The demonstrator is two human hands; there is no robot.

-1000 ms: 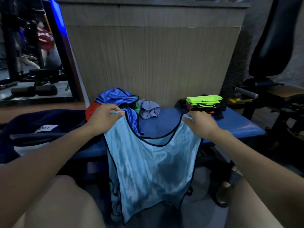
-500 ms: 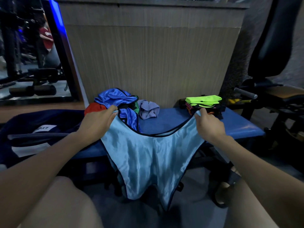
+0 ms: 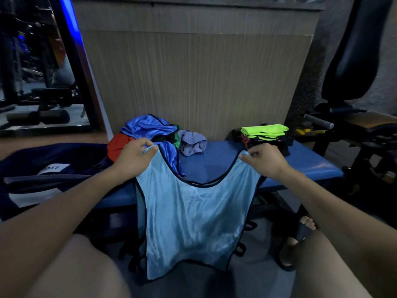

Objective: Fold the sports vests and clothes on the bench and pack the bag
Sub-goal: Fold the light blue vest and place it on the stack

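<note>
Both hands pinch the vest (image 3: pixel 193 214) by its shoulder straps, left hand (image 3: pixel 134 159), right hand (image 3: pixel 265 160); it hangs off the table (image 3: pixel 305 166) edge. Next, I judge: keep straps level and taut, lay flat before folding.

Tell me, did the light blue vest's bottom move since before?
Yes. The light blue vest dropped: its hem was bunched up nearer the blue bench, and now hangs lower.
</note>
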